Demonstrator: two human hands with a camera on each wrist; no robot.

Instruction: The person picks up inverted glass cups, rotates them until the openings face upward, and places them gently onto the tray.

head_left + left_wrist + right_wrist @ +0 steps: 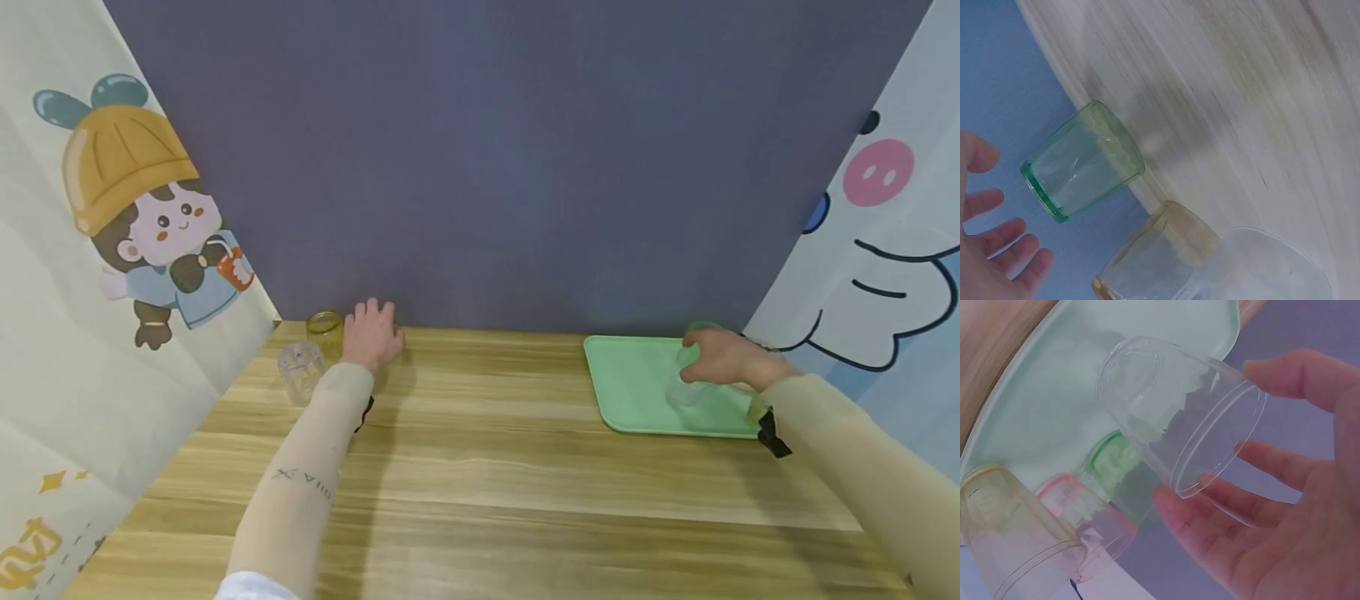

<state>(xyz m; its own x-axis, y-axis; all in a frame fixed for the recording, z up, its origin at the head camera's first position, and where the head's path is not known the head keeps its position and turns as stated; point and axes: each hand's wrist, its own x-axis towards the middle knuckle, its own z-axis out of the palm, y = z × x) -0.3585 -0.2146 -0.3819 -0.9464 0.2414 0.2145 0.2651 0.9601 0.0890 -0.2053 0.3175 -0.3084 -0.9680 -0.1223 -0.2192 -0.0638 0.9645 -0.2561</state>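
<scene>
At the right, my right hand (723, 358) holds a clear plastic cup (1179, 415) by its rim, thumb on one side and fingers on the other, over the light green tray (637, 383). Beside it on the tray are a green cup (1119, 469), a pink cup (1088, 519) and a yellowish cup (1016, 531). Far left, my left hand (372, 335) has its fingers spread just off a green-tinted cup (1085, 159), which the hand hides in the head view. Next to that cup stand an amber cup (325, 335) and a clear cup (302, 372).
A dark grey-blue panel (480, 167) rises along the back edge of the wood-grain table (480, 483). Printed curtains hang at both sides, a cartoon child (172, 225) on the left one and a pink-nosed figure (879, 172) on the right.
</scene>
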